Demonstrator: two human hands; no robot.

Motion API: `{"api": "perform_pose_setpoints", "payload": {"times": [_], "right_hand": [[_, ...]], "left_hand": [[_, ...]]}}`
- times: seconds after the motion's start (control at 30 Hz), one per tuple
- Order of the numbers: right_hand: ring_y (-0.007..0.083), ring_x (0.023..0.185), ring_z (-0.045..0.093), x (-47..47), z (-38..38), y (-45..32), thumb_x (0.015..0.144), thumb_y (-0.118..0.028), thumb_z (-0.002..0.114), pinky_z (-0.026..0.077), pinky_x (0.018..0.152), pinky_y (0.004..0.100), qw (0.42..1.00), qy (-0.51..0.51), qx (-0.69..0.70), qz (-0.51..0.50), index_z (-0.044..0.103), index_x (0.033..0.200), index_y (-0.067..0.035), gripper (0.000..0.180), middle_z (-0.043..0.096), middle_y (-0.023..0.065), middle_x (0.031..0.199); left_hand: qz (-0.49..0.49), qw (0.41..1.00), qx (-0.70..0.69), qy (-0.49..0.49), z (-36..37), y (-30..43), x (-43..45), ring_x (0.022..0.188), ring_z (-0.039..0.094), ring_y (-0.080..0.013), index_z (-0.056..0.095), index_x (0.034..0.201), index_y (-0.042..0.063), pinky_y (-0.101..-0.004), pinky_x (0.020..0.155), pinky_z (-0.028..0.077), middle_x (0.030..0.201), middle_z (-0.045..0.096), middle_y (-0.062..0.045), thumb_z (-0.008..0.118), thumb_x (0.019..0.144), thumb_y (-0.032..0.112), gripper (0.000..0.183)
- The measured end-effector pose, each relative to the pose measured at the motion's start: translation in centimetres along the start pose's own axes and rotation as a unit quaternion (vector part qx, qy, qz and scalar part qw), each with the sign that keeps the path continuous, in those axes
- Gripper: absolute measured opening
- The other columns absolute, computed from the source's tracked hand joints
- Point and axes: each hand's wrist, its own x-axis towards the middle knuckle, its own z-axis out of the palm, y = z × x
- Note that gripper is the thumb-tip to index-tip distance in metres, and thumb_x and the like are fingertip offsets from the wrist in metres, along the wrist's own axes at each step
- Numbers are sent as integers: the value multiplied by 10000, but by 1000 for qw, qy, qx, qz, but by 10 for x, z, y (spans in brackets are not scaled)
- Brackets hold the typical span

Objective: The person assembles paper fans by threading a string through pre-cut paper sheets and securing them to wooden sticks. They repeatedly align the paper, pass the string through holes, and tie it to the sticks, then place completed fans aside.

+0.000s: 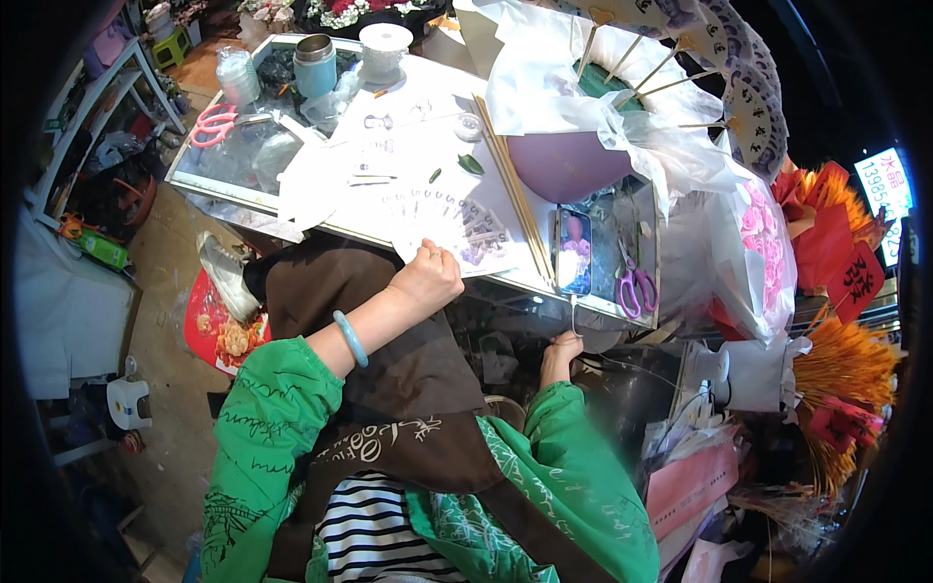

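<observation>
My left hand [430,273], below a jade-coloured bracelet, pinches the lower edge of a fan of pleated printed paper notes [477,233] at the table's near edge. Glare washes out part of the fan. Lower and to the right, my right hand [561,353] is beside a white cable below the tabletop; its fingers are curled and partly hidden. Thin wooden sticks [514,189] lie right of the fan, beside a phone [574,251] and purple-handled scissors [636,288]. Green leaves [471,165] rest on the white sheet [437,95].
A white-wrapped arrangement [539,87] with paper fans on sticks stands back right, above a rounded purple object [572,164]. Red-handled scissors [215,125], a blue cup [315,69] and a spool [385,47] are at the back left. Pink flowers [762,240] stand at the right.
</observation>
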Motion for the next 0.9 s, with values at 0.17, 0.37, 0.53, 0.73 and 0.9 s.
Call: {"api": "perform_pose_setpoints", "payload": {"times": [0.17, 0.37, 0.53, 0.73, 0.9], "right_hand": [[213, 730, 549, 67, 34, 16, 885, -243, 480, 436, 699, 306, 980, 30, -92, -174, 590, 838, -28, 247, 560, 88, 776], [297, 865, 540, 88, 24, 4, 847, -236, 523, 426, 800, 362, 655, -20, -715, -246, 582, 953, 12, 277, 567, 156, 900], [368, 978, 532, 61, 12, -9, 815, -230, 559, 418, 885, 409, 657, -49, -682, -317, 576, 1048, 46, 362, 573, 213, 1004], [409, 992, 506, -50, 5, -30, 801, -179, 545, 399, 888, 445, 781, -80, -487, -383, 561, 1069, 54, 356, 534, 258, 1051], [352, 884, 542, -83, 51, -48, 833, -207, 494, 425, 786, 393, 884, -180, -389, -187, 574, 962, 79, 323, 568, 235, 904]], "left_hand": [[0, 1000, -4, -10, -2, 0, 1, 770, 650, -323, 634, 750, -63, -273, 606, 495, 744, 607, -187, 571, 645, 105, 208], [0, 1000, 6, 5, -3, -1, 0, 774, 652, -322, 633, 748, -65, -276, 606, 498, 739, 604, -181, 570, 646, 102, 206], [2, 1000, 5, 9, -1, -1, 0, 777, 653, -323, 635, 753, -68, -274, 604, 499, 744, 608, -185, 570, 646, 101, 211], [7, 1000, 11, 5, 1, 0, -1, 778, 656, -323, 640, 764, -70, -271, 603, 498, 738, 609, -185, 569, 646, 104, 223], [5, 1000, 1, 24, 3, 2, 0, 708, 651, -341, 646, 722, -93, -321, 614, 503, 700, 614, -232, 591, 603, 109, 241]]}}
